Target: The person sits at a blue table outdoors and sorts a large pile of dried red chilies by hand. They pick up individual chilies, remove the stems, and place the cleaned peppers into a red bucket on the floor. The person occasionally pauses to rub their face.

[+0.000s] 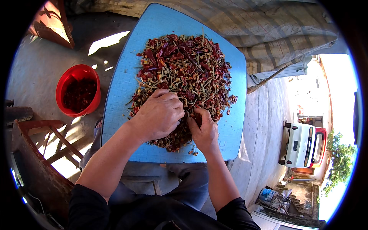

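A broad heap of dried red chili peppers and pale stems (187, 66) covers the middle of a blue tabletop (230, 138). At the heap's near left side, my left hand (158, 115) rests in the pieces with its fingers curled; whatever lies under them is hidden. My right hand (203, 129) reaches into the near right part of the heap, thumb and forefinger apart around some dark red bits. Whether it grips any of them cannot be made out. A few loose scraps (193, 150) lie by the table's near edge.
On the floor to the left stands a red bucket (97, 95), partly filled with dark red pieces. A wooden frame (57, 141) is nearer on that side. Striped cloth (281, 46) hangs beyond the table. A white vehicle (297, 145) is parked off to the right.
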Motion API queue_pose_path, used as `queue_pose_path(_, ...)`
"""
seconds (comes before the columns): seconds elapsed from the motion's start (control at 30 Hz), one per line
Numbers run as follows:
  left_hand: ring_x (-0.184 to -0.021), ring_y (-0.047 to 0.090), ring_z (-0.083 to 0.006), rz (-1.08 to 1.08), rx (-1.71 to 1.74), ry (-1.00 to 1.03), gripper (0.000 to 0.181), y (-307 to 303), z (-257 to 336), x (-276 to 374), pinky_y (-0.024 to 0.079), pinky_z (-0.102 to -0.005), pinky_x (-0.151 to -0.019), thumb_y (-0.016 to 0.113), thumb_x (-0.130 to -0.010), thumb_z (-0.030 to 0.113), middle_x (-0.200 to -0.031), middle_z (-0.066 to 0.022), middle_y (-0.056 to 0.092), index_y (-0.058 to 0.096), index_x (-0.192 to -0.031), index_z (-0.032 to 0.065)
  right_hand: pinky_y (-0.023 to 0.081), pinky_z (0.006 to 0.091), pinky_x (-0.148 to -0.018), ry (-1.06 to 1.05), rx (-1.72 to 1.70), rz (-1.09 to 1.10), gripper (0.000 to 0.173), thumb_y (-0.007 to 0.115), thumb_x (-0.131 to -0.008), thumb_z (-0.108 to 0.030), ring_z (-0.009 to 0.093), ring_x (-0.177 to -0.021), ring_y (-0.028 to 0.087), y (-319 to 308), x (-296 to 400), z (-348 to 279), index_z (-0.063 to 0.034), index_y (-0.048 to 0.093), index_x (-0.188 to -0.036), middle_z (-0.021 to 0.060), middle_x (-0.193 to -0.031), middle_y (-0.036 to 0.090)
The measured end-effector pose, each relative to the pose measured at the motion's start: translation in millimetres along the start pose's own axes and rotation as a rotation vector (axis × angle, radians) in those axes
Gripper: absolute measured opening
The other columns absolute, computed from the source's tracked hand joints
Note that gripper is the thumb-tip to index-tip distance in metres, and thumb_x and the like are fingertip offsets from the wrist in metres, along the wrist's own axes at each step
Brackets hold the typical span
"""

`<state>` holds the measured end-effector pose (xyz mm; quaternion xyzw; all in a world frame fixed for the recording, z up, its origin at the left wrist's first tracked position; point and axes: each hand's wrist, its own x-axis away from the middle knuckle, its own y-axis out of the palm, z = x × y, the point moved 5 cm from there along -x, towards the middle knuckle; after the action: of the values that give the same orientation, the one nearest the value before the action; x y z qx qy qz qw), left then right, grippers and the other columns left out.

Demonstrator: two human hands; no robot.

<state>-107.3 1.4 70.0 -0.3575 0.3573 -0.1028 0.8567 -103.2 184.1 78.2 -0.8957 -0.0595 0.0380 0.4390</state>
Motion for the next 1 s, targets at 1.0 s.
queue_pose_path(1.0,-0.107,0.063,-0.0225,-0.005,0.009,-0.014,0.014,1.8,-0.1,0.4,0.045,-0.0418,-0.104,0.072,-0.081,0.017,-0.099,-0.0017,0.070,0.074,-0.092,0.0091,0.045,0.0248,-0.057,0.341,-1.274,-0.075,0.017,0.064,-0.106,-0.021,0.011,-0.066,0.060,-1.6,15.0,36.3,-0.0070,0.071,-0.113,0.0027,-0.091,0.068)
